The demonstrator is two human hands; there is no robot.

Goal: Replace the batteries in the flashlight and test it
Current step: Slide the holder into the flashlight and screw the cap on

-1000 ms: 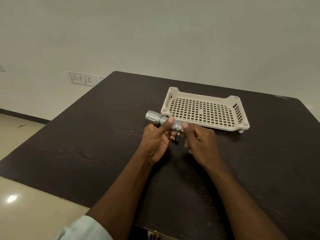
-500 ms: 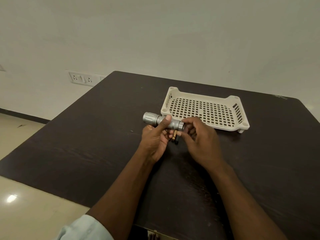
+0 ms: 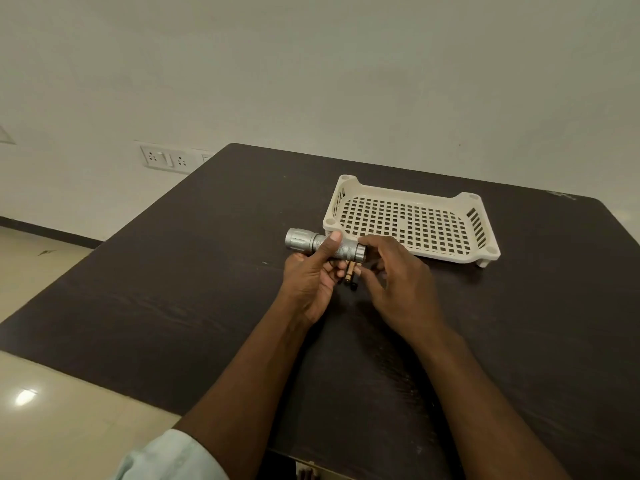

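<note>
Now left hand (image 3: pixel 311 275) fingers (image 3: pixel 330 245) grip flashlight (image 3: pixel 323 244).

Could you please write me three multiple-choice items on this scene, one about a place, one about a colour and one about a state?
1. Where is the white perforated tray?
A. on the table beyond the hands
B. on the floor
C. in the person's lap

2. What colour is the flashlight?
A. red
B. silver
C. black

3. How is the flashlight held?
A. it lies alone on the table
B. it stands in the tray
C. the left hand grips its body

Answers: 1 A, the tray sits on the dark table; 2 B, its metal is silver-grey; 3 C, the thumb lies over the barrel while the right hand meets its tail end.
</note>
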